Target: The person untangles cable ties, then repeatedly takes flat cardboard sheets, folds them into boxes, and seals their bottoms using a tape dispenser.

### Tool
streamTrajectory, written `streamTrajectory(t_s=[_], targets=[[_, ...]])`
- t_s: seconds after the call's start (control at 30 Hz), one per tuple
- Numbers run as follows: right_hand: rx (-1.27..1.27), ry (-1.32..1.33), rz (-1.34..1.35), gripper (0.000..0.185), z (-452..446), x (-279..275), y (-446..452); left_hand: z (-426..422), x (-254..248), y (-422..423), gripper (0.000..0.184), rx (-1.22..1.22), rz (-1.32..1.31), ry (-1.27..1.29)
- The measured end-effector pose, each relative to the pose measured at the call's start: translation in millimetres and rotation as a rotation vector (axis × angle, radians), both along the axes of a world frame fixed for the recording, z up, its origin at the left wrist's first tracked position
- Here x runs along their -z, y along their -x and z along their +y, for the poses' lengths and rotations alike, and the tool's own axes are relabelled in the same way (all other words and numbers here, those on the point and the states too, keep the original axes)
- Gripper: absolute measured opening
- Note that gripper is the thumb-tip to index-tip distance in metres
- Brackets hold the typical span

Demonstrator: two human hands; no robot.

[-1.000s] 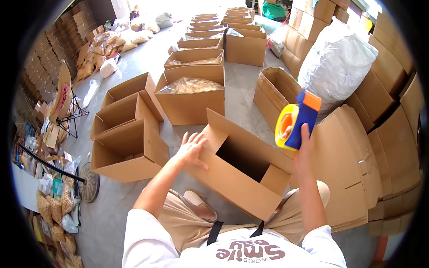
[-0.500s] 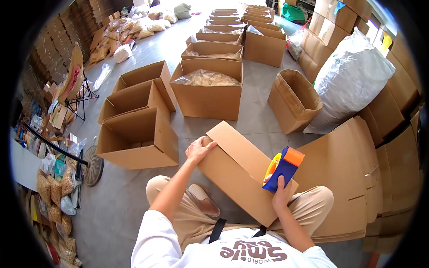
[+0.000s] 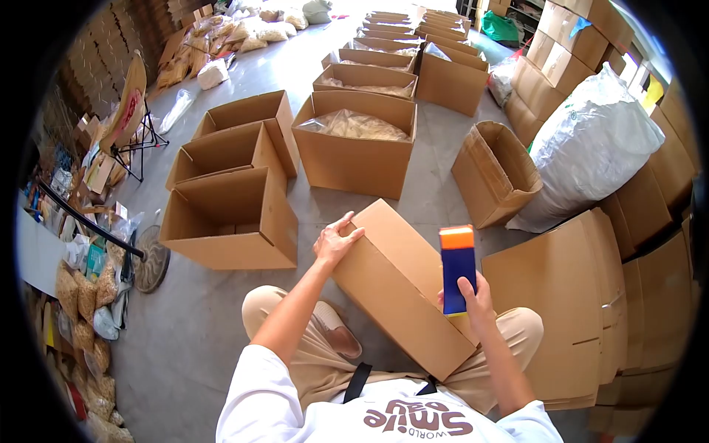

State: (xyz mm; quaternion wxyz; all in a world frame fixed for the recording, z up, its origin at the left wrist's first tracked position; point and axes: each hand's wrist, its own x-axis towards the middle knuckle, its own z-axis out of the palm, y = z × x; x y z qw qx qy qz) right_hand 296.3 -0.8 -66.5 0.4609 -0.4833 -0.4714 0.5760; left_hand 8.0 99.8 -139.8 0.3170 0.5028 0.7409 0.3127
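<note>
A closed cardboard box [image 3: 391, 299] lies slantwise between my knees, with a seam running along its upper side. My left hand [image 3: 337, 239] grips its far left end, the thumb over the top edge and the fingers over the end. In my right hand [image 3: 475, 301] is a tape dispenser [image 3: 459, 275], blue with an orange end. I hold it over the right part of the box, orange end pointing away from me. The dispenser hides most of my right fingers, and I cannot tell whether it touches the cardboard.
Open cartons [image 3: 229, 210] stand at front left. Behind the box, a carton holds a filled clear bag [image 3: 354, 124], with rows of cartons beyond. At right are a narrow open carton [image 3: 493, 173], a big white sack [image 3: 594, 148] and flat cardboard [image 3: 546, 295]. A folding chair [image 3: 131, 111] stands left.
My right hand has turned the tape dispenser, so its blue back faces me and the yellow roll is mostly hidden. My left hand keeps its hold on the box. The view has shifted slightly.
</note>
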Motion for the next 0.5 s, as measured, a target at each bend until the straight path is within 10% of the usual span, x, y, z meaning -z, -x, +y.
streamTrajectory(t_s=[0.3,0.5], targets=[[-0.366,-0.077,0.109,0.041,47,-40,42,-1,0,-2,0.054,0.057,0.141,-0.014],[-0.372,-0.016,0.017,0.036,62,33,57,-3,5,0,0.05,0.116,0.202,-0.107]])
